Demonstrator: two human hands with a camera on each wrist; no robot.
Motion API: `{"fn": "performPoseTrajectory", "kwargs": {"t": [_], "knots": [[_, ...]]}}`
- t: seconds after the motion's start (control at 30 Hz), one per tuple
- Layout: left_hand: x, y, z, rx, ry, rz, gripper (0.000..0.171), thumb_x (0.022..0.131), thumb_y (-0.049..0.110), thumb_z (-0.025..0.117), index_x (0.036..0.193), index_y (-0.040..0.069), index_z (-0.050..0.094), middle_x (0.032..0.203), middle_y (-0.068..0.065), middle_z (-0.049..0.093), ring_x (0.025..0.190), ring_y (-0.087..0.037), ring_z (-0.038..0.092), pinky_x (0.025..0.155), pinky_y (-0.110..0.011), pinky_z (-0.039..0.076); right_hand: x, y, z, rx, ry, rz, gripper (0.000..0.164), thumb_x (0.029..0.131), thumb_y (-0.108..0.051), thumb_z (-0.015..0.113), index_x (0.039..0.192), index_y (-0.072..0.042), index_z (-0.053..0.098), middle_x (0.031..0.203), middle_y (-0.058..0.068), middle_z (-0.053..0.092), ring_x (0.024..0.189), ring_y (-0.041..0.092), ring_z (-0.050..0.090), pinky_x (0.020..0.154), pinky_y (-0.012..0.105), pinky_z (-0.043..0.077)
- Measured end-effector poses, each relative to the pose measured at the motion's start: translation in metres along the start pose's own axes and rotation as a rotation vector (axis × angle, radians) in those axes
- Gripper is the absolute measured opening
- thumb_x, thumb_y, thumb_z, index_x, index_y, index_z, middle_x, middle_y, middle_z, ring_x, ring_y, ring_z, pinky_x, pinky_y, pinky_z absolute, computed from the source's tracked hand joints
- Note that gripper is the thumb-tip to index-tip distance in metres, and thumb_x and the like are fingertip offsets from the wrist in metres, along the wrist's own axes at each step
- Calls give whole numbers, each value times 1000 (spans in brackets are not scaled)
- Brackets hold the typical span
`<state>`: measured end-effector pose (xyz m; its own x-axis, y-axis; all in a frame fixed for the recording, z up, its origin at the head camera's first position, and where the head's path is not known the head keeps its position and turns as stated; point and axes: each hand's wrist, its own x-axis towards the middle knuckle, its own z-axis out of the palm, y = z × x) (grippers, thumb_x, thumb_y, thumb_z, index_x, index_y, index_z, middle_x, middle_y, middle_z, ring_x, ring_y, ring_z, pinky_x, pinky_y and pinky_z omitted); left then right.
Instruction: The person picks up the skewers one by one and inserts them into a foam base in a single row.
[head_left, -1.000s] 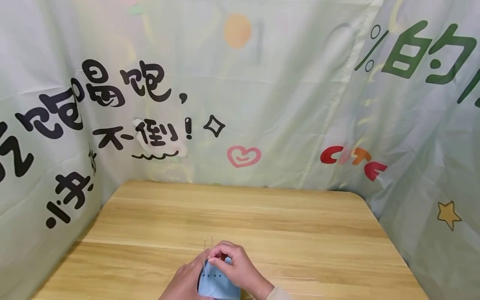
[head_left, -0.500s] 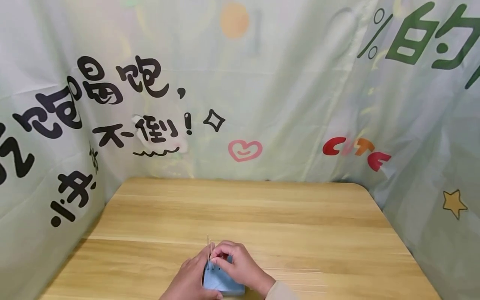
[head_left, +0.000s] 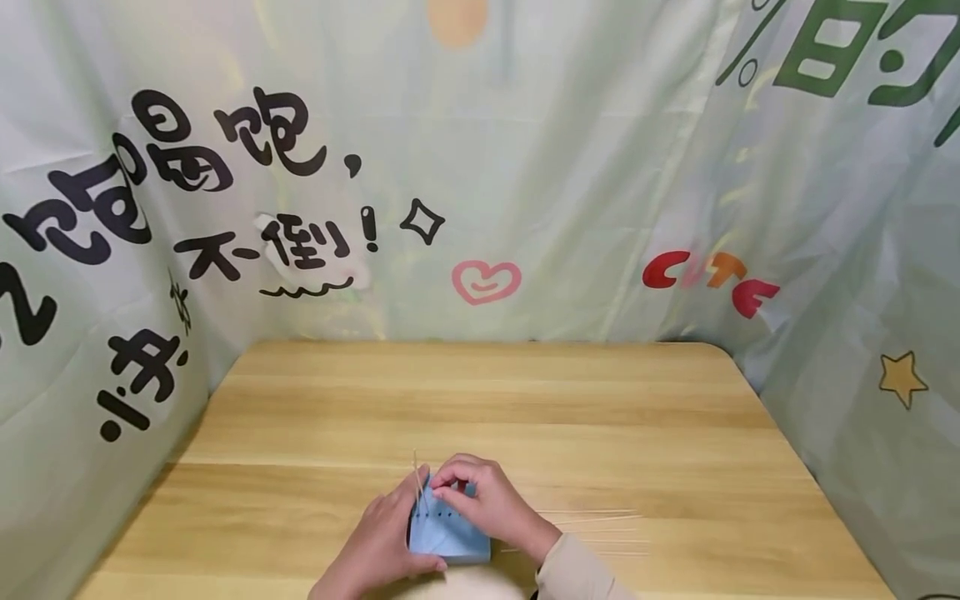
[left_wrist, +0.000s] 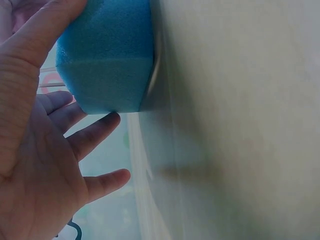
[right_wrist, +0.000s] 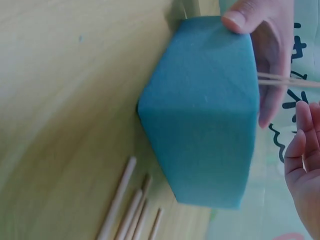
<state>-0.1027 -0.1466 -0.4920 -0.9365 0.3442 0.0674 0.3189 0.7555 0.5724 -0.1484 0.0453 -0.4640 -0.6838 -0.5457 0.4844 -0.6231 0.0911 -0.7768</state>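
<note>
A blue foam block [head_left: 453,542] with a row of small dark holes in its top stands on the table. My left hand [head_left: 378,533] grips its left side, thumb at the near face; in the left wrist view the other fingers spread beside the block. Two thin wooden sticks [right_wrist: 280,80] rise from the block's top, leaning close together. My right hand [head_left: 483,496] hovers over the top, thumb and index fingertips near each other just right of the sticks. In the right wrist view its curled fingers [right_wrist: 300,142] lie apart from the sticks, nothing visible between them.
Several loose thin sticks [head_left: 600,517] lie on the wooden table [head_left: 487,400] right of the block, partly behind the right forearm. A printed cloth curtain [head_left: 570,167] surrounds the table's back and sides.
The head view has tilted down, so the scene sits higher. The sticks, earlier apart and nearly upright, now lean together. My right fingertips have come off the right-hand stick; the left hand keeps its grip.
</note>
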Motion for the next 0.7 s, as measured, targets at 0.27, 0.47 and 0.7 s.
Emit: {"fn": "performPoseTrajectory", "kwargs": {"t": [0.27, 0.47, 0.7], "knots": [[7, -3, 2, 2, -4, -47, 122, 56, 56, 84, 149, 4, 25, 146, -17, 39, 127, -33, 43, 104, -56, 32, -6, 10, -28, -25, 23, 39, 8, 89, -9, 65, 92, -3, 69, 90, 2, 66, 79, 6, 57, 67, 23, 52], [10, -2, 4, 11, 10, -55, 122, 55, 52, 86, 149, 5, 24, 148, -16, 37, 129, -32, 42, 105, -56, 30, -21, 19, -62, -100, 64, 66, 6, 87, -6, 66, 91, -8, 70, 89, 4, 67, 77, 8, 58, 67, 23, 52], [13, -1, 4, 1, -2, -76, 123, 55, 51, 86, 150, 8, 21, 150, -12, 33, 132, -31, 39, 107, -55, 27, -44, 24, -102, -198, 146, 119, 14, 85, -3, 68, 92, -15, 70, 90, -1, 67, 77, 7, 57, 65, 21, 50]]}}
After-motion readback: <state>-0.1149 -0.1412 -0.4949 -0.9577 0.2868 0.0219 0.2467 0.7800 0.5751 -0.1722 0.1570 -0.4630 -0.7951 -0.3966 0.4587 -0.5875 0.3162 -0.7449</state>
